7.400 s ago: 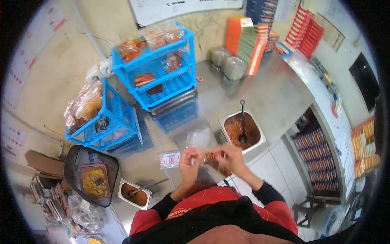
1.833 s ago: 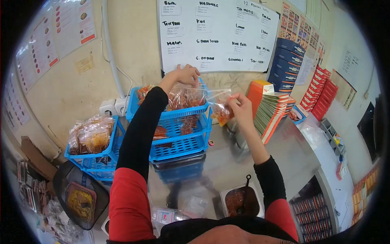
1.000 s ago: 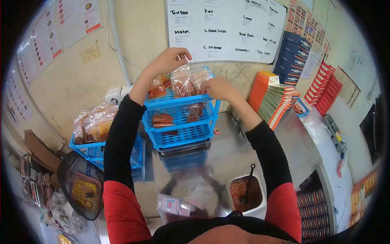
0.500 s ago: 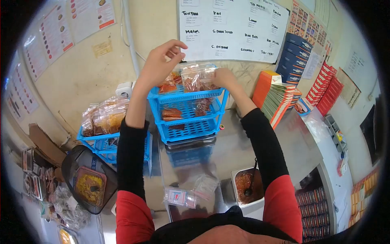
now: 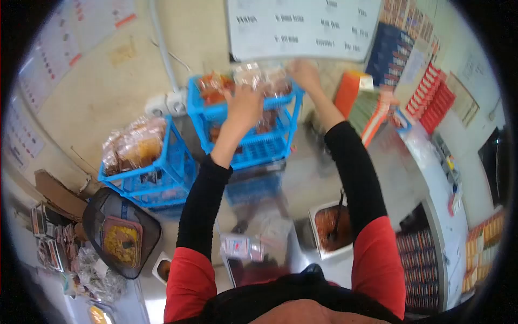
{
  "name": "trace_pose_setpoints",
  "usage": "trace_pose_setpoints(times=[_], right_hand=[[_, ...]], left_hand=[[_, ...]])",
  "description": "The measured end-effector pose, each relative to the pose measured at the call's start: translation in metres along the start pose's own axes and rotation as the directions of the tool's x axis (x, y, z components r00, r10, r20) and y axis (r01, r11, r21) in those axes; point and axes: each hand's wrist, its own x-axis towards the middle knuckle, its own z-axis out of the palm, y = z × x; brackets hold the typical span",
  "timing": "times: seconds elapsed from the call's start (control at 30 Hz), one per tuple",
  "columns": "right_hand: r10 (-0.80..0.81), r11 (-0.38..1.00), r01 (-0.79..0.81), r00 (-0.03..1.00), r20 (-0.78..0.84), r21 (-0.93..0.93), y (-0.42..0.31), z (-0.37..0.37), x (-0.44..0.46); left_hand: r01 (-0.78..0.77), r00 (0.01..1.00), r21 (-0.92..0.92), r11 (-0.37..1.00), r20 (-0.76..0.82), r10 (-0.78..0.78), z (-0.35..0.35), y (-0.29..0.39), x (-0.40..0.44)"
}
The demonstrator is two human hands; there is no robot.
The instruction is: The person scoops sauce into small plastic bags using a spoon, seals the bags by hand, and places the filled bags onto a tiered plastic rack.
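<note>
A tiered blue plastic rack (image 5: pixel 264 150) stands on the steel counter against the wall, its top basket filled with clear bags of reddish food (image 5: pixel 214 86). My left hand (image 5: pixel 245 108) is in front of the top basket, near the bags, fingers pointing up and blurred. At the basket's right rear corner is my right hand (image 5: pixel 305 74), beside the pale bags (image 5: pixel 274 81); blur hides its fingertips. More small packs lie on the rack's middle level, partly behind my left hand.
A second blue rack (image 5: pixel 172 148) with bagged food stands left. Closer to me are flat plastic packs (image 5: pixel 242 247) and a metal tub of red sauce (image 5: pixel 330 229) with a ladle. Folded orange cartons (image 5: pixel 372 116) stand right; a black basket (image 5: pixel 97 216) holds yellow food at lower left.
My left hand has come down and right, from above the rack to the front of its top basket. My right hand has moved slightly up and right. The view has tilted down.
</note>
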Motion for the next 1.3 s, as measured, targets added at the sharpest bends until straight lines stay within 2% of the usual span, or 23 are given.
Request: trace_pose_setpoints(times=[0.03, 0.07, 0.13, 0.2, 0.27, 0.33, 0.37, 0.43, 0.57, 0.6, 0.63, 0.67, 0.7, 0.8, 0.87, 0.97, 1.03, 1.07, 1.1, 1.13, 1.17, 1.23, 1.3], right_hand=[[-0.021, 1.000, 0.021, 1.000, -0.014, -0.001, -0.008, -0.019, -0.011], [-0.067, 0.973, 0.112, 0.973, -0.220, 0.200, -0.005, -0.025, -0.025], [-0.052, 0.892, 0.100, 0.991, -0.120, 0.441, -0.019, -0.073, -0.070], [-0.154, 0.849, 0.190, 0.981, -0.114, 0.493, -0.040, -0.126, -0.147], [-0.061, 0.912, 0.061, 0.998, -0.014, 0.406, -0.049, -0.172, -0.214], [-0.080, 0.951, 0.083, 0.997, -0.022, 0.298, -0.036, -0.211, -0.249], [-0.054, 0.947, 0.073, 0.996, -0.069, 0.313, -0.024, -0.231, -0.259], [0.014, 0.946, 0.048, 0.982, -0.188, 0.321, -0.013, -0.269, -0.274], [0.248, 0.856, -0.012, 0.887, -0.391, 0.516, 0.025, -0.278, -0.318], [0.373, 0.862, -0.170, 0.850, -0.372, 0.477, 0.028, -0.253, -0.336], [0.100, 0.971, -0.063, 0.983, -0.153, 0.230, 0.064, -0.224, -0.363], [0.048, 0.988, -0.079, 0.974, 0.221, 0.135, 0.052, -0.204, -0.379], [0.122, 0.932, 0.078, 0.852, 0.510, -0.354, 0.067, -0.180, -0.425], [0.289, 0.940, -0.130, 0.796, 0.531, -0.317, 0.068, -0.164, -0.454], [0.347, 0.930, -0.283, 0.887, 0.306, -0.234, 0.061, -0.166, -0.455], [0.331, 0.943, -0.322, 0.933, 0.143, -0.084, 0.034, -0.180, -0.441], [0.303, 0.951, -0.306, 0.949, 0.087, 0.033, 0.012, -0.176, -0.440], [0.358, 0.878, -0.413, 0.903, 0.238, 0.243, 0.002, -0.169, -0.444], [0.368, 0.745, -0.521, 0.842, 0.396, 0.417, -0.009, -0.160, -0.448], [0.321, 0.641, -0.559, 0.817, 0.479, 0.525, -0.020, -0.145, -0.452], [0.260, 0.519, -0.596, 0.793, 0.552, 0.612, -0.032, -0.127, -0.457], [0.381, 0.500, -0.589, 0.808, 0.450, 0.634, -0.057, -0.094, -0.459], [0.362, 0.401, -0.635, 0.772, 0.523, 0.660, -0.052, -0.057, -0.469]], left_hand=[[-0.006, 0.991, -0.076, 0.997, -0.134, -0.004, -0.012, 0.010, -0.009], [-0.012, 0.967, -0.156, 0.988, -0.253, -0.028, -0.029, 0.020, -0.019], [0.062, 0.985, -0.428, 0.902, -0.121, -0.125, -0.083, 0.050, -0.056], [0.108, 0.990, -0.550, 0.828, -0.012, -0.137, -0.095, 0.073, -0.113], [0.196, 0.964, -0.681, 0.705, 0.264, -0.012, -0.090, 0.091, -0.172], [0.311, 0.840, -0.683, 0.661, 0.523, 0.146, -0.074, 0.096, -0.227], [0.313, 0.838, -0.686, 0.657, 0.525, 0.149, -0.066, 0.095, -0.246], [0.383, 0.680, -0.555, 0.738, 0.710, 0.181, -0.051, 0.089, -0.275], [0.341, 0.789, -0.704, 0.623, 0.575, 0.218, 0.011, 0.103, -0.317], [0.199, 0.871, -0.682, 0.704, 0.453, 0.191, 0.025, 0.114, -0.326], [0.063, 0.932, -0.625, 0.778, 0.316, 0.179, 0.035, 0.121, -0.333], [0.052, 0.932, -0.629, 0.776, 0.310, 0.189, 0.041, 0.124, -0.340], [0.117, 0.920, -0.617, 0.778, 0.362, 0.149, 0.045, 0.125, -0.344], [0.197, 0.883, -0.553, 0.810, 0.459, 0.098, 0.048, 0.124, -0.336], [0.227, 0.846, -0.491, 0.841, 0.527, 0.079, 0.043, 0.125, -0.340], [0.234, 0.930, -0.552, 0.800, 0.368, -0.018, 0.041, 0.126, -0.334], [0.438, 0.899, -0.715, 0.545, 0.336, -0.282, 0.033, 0.127, -0.330], [0.437, 0.899, -0.711, 0.551, 0.333, -0.284, 0.029, 0.126, -0.329], [0.527, 0.846, -0.739, 0.419, 0.410, -0.340, 0.024, 0.126, -0.327], [0.602, 0.784, -0.749, 0.277, 0.490, -0.381, 0.019, 0.126, -0.326], [0.601, 0.785, -0.748, 0.281, 0.487, -0.383, 0.015, 0.127, -0.326], [0.617, 0.720, -0.786, 0.041, 0.544, -0.431, 0.007, 0.127, -0.326], [0.644, 0.675, -0.764, -0.036, 0.590, -0.442, -0.008, 0.127, -0.324]])
